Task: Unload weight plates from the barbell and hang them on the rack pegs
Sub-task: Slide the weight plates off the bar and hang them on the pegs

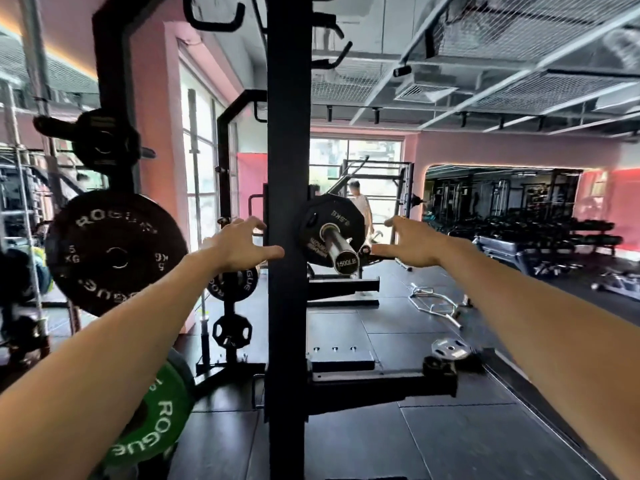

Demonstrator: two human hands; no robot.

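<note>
Both hands reach forward with fingers spread, holding nothing. The left hand (239, 245) is just left of the black rack upright (287, 237), which stands between it and the small black plate (330, 230). The right hand (410, 244) is just right of that plate. The plate sits upright on the barbell sleeve (341, 249), whose long axis points toward the camera.

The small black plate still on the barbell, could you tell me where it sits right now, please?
In the head view, the small black plate sits on the barbell sleeve, just right of the rack upright, between the left hand and right hand.
</note>
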